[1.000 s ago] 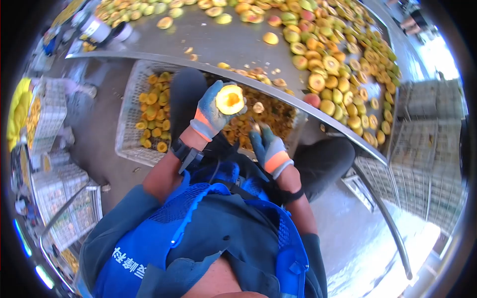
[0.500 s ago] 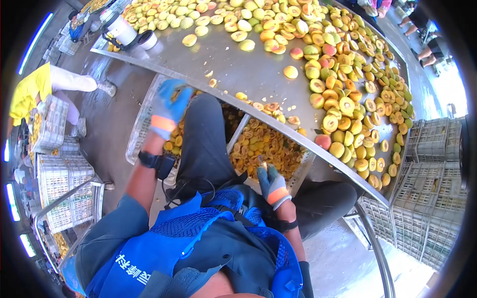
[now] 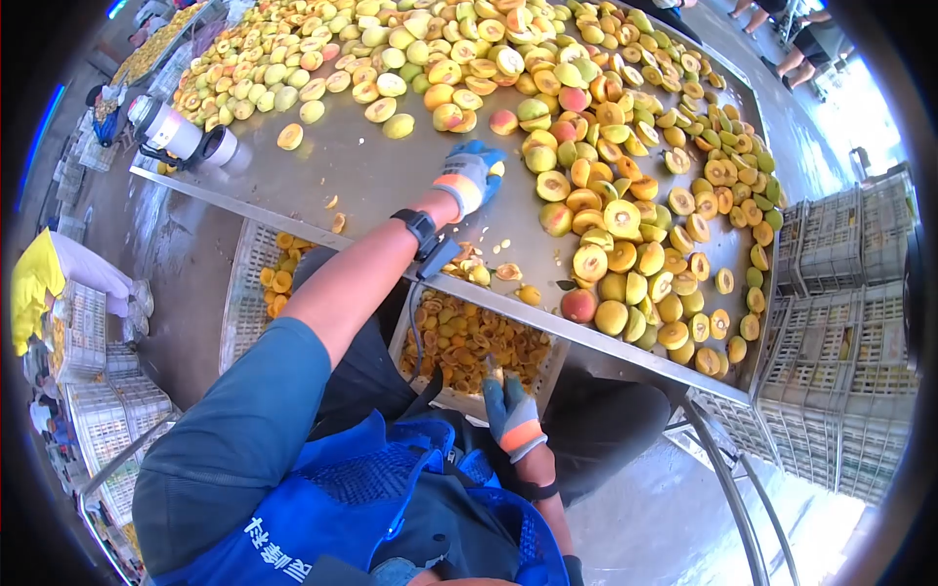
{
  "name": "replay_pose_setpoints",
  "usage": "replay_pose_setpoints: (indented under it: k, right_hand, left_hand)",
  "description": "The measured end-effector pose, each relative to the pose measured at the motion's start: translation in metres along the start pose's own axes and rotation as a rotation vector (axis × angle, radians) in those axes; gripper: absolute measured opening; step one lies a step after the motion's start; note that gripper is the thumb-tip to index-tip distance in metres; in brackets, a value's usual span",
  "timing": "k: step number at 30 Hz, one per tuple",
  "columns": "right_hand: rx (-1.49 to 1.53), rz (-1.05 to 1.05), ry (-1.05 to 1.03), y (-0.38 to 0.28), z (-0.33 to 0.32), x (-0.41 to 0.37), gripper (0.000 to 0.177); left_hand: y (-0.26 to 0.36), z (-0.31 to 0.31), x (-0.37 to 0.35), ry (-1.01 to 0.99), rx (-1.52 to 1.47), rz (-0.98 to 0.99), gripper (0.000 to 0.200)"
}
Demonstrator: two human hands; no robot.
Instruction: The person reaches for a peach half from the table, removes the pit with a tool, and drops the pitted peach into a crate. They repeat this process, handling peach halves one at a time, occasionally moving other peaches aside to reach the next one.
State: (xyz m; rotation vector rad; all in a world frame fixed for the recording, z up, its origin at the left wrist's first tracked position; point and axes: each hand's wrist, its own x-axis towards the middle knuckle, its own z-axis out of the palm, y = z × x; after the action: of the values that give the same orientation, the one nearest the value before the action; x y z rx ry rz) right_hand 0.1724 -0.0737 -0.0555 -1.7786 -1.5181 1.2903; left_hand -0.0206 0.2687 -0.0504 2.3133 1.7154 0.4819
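Note:
My left hand (image 3: 471, 178), in a grey and blue glove with an orange cuff, reaches over the metal table. Its fingers curl round a yellow peach (image 3: 496, 169), mostly covered by the glove. Low in front of my body, my right hand (image 3: 512, 412) is closed on a small tool (image 3: 494, 371) with a short metal tip; the glove hides its handle. Under that hand stands a crate (image 3: 555, 366) of cut fruit pieces. Many halved peaches (image 3: 621, 220), some showing their pits, are heaped across the far and right parts of the table.
The table's raised metal edge (image 3: 391, 266) runs between me and the fruit. A white container (image 3: 166, 127) lies at the table's left corner. Another crate (image 3: 241, 293) stands below on the left. Stacked crates (image 3: 831, 361) rise at right; a person in yellow (image 3: 37, 293) bends over crates at left.
My left hand has moved up and right from beside my knee, over the table edge, onto the lone peach. My right hand stays low with the tool. The view has shifted.

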Motion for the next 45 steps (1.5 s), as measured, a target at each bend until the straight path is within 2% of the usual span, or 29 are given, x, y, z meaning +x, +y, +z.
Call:
replay_pose_setpoints:
  k: [1, 3, 4, 5, 8, 9, 11, 12, 13, 16, 18, 21, 24, 25, 31, 33, 34, 36, 37, 41, 45]
  right_hand:
    - [0.100, -0.025, 0.028, -0.004, -0.001, 0.001, 0.027]
    - [0.299, -0.087, 0.066, -0.013, -0.001, 0.009, 0.023]
    - [0.523, -0.085, 0.017, -0.002, 0.009, 0.016, 0.016]
    - [0.531, -0.104, -0.011, -0.013, 0.005, 0.020, 0.015]
    - [0.564, -0.239, -0.039, -0.049, -0.002, 0.037, 0.014]
    - [0.498, -0.217, -0.016, -0.071, -0.011, 0.038, 0.025]
    - [0.306, -0.347, 0.033, -0.089, -0.014, 0.044, 0.029]
    - [0.345, -0.376, 0.052, -0.097, -0.012, 0.044, 0.030]
    - [0.199, -0.493, 0.097, -0.105, -0.015, 0.043, 0.029]
    - [0.096, -0.470, 0.088, -0.124, -0.016, 0.031, 0.025]
    - [0.056, -0.420, 0.087, -0.122, -0.011, 0.026, 0.025]
    - [0.046, -0.394, 0.089, -0.120, -0.006, 0.015, 0.026]
    - [0.008, -0.376, 0.102, -0.117, 0.000, 0.009, 0.029]
    - [0.010, -0.352, 0.095, -0.117, 0.002, 0.006, 0.029]
    - [-0.033, -0.325, 0.088, -0.118, 0.010, 0.002, 0.030]
    - [-0.018, -0.282, 0.085, -0.118, 0.013, 0.000, 0.025]
    - [-0.049, -0.335, 0.080, -0.117, 0.010, 0.000, 0.027]
    - [-0.102, -0.451, 0.054, -0.119, 0.007, -0.001, 0.029]
    - [-0.051, -0.264, 0.030, -0.126, 0.007, -0.001, 0.031]
    - [-0.113, -0.214, -0.074, -0.135, -0.003, -0.004, 0.032]
    - [0.037, -0.278, -0.095, -0.123, -0.001, -0.002, 0.029]
  left_hand:
    - [-0.010, 0.006, -0.005, 0.144, -0.064, 0.062, 0.034]
    - [-0.009, -0.011, -0.029, -0.006, -0.980, -0.348, 0.033]
    - [-0.003, -0.026, -0.049, -0.074, -1.436, -0.558, 0.033]
    - [0.002, -0.040, -0.072, -0.141, -1.714, -0.658, 0.039]
    - [0.035, -0.066, -0.124, -0.012, -1.984, -0.754, 0.045]
    - [0.031, -0.060, -0.141, -0.083, -2.024, -0.599, 0.048]
    - [0.062, -0.072, -0.166, 0.045, -1.966, -0.691, 0.049]
    - [0.074, -0.075, -0.176, 0.103, -1.936, -0.738, 0.050]
    - [0.068, -0.071, -0.189, 0.039, -1.980, -0.660, 0.043]
    - [0.087, -0.060, -0.218, 0.206, -1.597, -0.279, 0.033]
    - [0.093, -0.071, -0.234, 0.239, -1.276, -0.082, 0.028]
    - [0.089, -0.052, -0.246, 0.231, -1.338, -0.175, 0.026]
    - [0.087, -0.043, -0.254, 0.331, -1.082, -0.084, 0.027]
    - [0.094, -0.045, -0.254, 0.307, -1.468, -0.247, 0.028]
    - [0.095, -0.042, -0.259, 0.336, -1.452, -0.280, 0.031]
    - [0.099, -0.049, -0.258, 0.304, -1.750, -0.380, 0.031]
    - [0.105, -0.054, -0.258, 0.277, -1.904, -0.432, 0.031]
    - [0.110, -0.057, -0.257, 0.291, -1.863, -0.438, 0.028]
    - [0.107, -0.053, -0.258, 0.294, -1.845, -0.432, 0.028]
    - [0.112, -0.055, -0.256, 0.294, -1.926, -0.514, 0.028]
    - [0.105, -0.053, -0.254, 0.255, -1.981, -0.539, 0.031]
